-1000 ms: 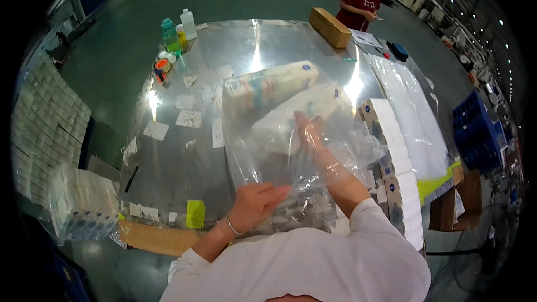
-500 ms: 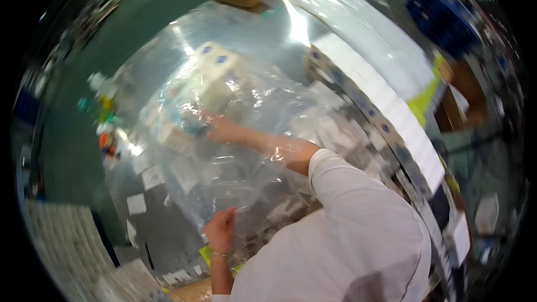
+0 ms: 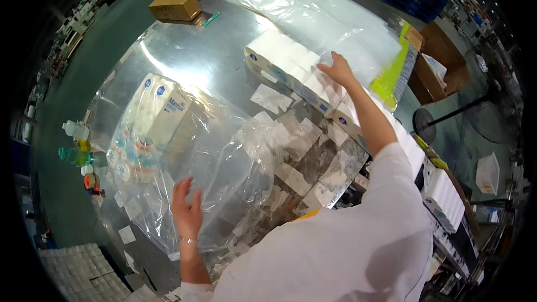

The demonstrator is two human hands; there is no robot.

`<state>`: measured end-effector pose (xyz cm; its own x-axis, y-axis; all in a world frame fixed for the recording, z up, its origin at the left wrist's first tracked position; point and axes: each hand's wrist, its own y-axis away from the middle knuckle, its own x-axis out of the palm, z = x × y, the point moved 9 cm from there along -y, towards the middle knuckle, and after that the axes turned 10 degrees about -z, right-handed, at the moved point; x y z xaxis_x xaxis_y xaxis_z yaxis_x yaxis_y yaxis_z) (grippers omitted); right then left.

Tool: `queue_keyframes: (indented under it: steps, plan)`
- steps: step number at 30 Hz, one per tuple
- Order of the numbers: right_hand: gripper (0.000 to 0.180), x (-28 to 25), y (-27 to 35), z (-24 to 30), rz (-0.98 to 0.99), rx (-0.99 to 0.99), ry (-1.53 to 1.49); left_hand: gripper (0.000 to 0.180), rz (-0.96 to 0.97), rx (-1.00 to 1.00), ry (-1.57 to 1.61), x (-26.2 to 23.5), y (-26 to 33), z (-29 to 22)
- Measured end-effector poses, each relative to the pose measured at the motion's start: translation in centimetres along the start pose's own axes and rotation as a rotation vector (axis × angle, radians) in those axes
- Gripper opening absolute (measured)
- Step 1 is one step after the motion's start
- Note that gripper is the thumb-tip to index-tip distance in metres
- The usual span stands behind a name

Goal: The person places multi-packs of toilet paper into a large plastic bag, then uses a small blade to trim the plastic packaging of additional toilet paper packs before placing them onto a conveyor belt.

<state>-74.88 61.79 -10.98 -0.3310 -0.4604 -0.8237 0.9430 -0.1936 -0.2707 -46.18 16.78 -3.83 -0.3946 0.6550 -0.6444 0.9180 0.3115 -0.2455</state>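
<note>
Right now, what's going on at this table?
A person in a white top is working at a shiny metal table. Their left hand rests open on the mouth end of a large clear plastic bag that already holds several white boxed packs. Their right hand reaches out to a row of white packs lined up along the table's far side, touching the top of one. No grip has closed on anything yet. Paper slips lie scattered on the table.

Steel table (image 3: 224, 61) — bags, packs, box
</note>
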Motion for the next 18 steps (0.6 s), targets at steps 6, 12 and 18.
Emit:
queue_keyframes:
  steps: [6, 12, 18]
  plan:
    - [0.078, 7.0, 3.4, 5.4, 0.322, -0.022, -0.043, 0.050, 0.421, -0.104, 0.642, 16.7, -4.8, -7.0]
    - [0.062, 8.8, 10.6, 5.1, 0.303, 0.201, -0.467, 0.052, 0.211, -0.663, 1.016, 27.4, -9.0, 3.5]
    - [0.053, 13.5, 13.7, 1.8, 0.065, 0.649, -1.175, 0.052, 0.340, -0.797, 0.895, 29.8, -6.3, 3.1]
